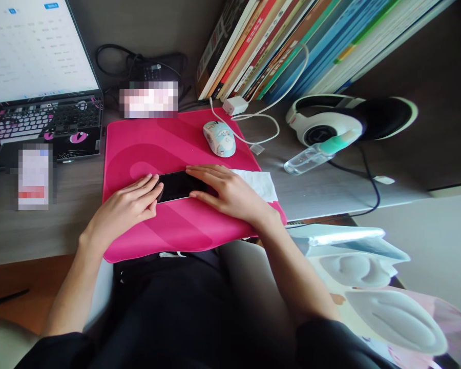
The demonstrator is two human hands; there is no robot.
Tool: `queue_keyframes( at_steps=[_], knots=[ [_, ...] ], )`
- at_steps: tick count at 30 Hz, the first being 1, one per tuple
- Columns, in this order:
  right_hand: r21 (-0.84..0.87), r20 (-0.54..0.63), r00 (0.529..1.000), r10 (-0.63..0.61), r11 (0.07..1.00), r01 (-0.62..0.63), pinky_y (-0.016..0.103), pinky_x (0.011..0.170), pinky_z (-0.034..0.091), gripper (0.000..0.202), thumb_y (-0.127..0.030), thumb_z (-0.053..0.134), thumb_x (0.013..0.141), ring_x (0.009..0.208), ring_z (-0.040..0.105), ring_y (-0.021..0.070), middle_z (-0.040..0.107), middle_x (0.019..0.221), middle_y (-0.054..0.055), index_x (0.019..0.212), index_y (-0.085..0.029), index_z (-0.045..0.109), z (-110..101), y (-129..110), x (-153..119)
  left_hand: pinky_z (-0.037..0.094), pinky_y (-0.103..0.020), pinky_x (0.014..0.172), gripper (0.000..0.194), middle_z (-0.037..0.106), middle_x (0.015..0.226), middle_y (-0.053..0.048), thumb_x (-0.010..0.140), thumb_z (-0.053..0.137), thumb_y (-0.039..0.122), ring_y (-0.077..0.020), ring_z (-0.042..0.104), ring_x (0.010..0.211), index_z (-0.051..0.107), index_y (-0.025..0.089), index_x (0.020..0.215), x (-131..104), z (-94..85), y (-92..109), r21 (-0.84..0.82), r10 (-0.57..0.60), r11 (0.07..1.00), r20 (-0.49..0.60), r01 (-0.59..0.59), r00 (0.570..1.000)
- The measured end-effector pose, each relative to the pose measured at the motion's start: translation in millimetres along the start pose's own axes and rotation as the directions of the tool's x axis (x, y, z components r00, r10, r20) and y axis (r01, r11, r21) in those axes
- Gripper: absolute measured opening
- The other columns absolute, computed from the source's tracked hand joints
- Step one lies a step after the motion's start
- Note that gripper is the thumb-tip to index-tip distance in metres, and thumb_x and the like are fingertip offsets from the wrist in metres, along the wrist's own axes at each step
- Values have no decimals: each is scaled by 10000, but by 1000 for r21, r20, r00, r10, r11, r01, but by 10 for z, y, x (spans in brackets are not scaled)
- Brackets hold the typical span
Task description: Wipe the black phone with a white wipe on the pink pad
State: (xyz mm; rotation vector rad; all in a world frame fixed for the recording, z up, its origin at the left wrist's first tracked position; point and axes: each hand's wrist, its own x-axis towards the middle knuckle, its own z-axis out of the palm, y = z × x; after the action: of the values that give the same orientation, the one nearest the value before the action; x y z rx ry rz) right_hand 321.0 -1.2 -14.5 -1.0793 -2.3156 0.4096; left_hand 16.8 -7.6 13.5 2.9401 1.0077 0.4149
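Note:
A black smartphone, its dark face up, lies lengthwise across the pink mouse pad. My left hand holds the phone's left end, fingers close together on it. At the other end my right hand grips the phone, with fingers along the far edge and thumb at the near edge. Both ends of the phone are partly hidden under my hands. A white tissue shows just beyond my right hand. The patterned mouse sits on the pad farther back.
An open laptop stands at the left, with a blurred phone-like item before it. Books line the back. A white charger, headphones and a clear bottle are on the right. Bags hang below the right desk edge.

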Motion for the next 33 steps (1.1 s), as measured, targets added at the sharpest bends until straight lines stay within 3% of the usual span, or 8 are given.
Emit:
queue_keyframes(
  at_steps=[6,15,19,24,28,33],
  knots=[
    [28,-1,999,47,998,-47,575,1235,483,596,-490,614,1068,1475,590,334,596,1622,133,1612,-265,522,0,16,-15,485,-444,1266,445,585,1599,-139,1066,493,159,-265,577,1486,654,104,1478,-2,-14,-3,-71,-33,997,-14,32,999],
    [55,-36,995,92,994,-90,548,1163,545,597,-513,648,1045,1365,671,346,694,1499,127,1586,-285,538,1,12,-21,473,-437,1280,445,575,1617,-83,1086,506,233,-235,569,1495,647,164,1503,-11,-16,-24,-149,-94,984,0,93,996],
    [62,-42,996,85,995,-82,540,1171,536,602,-523,646,1044,1382,658,344,688,1498,140,1577,-269,532,6,15,-26,445,-436,1301,449,553,1645,-61,1110,537,357,-233,559,1510,641,194,1515,-13,-54,-41,-209,-140,967,43,146,989],
    [79,-43,996,85,994,-81,533,1186,522,624,-506,653,1042,1408,639,347,656,1535,149,1600,-270,502,-5,23,-37,448,-474,1293,589,551,1662,-30,1079,579,551,-274,546,1517,536,295,1608,-69,-209,-83,-201,-240,945,107,258,965],
    [87,-41,995,88,993,-85,518,1202,511,632,-484,666,1038,1421,631,346,642,1558,136,1609,-278,492,-16,17,-45,530,-522,1167,425,724,1393,-51,1090,540,552,-318,660,1319,680,311,1411,-177,-407,-120,-96,-329,936,105,338,939],
    [103,-53,995,80,992,-74,525,1193,518,639,-481,683,1031,1411,641,345,654,1544,128,1610,-286,497,-19,8,-52,571,-473,1023,388,768,1211,-39,1114,467,526,-300,729,1115,781,313,1194,-230,-509,-89,-40,-397,914,100,403,912]
  ],
)
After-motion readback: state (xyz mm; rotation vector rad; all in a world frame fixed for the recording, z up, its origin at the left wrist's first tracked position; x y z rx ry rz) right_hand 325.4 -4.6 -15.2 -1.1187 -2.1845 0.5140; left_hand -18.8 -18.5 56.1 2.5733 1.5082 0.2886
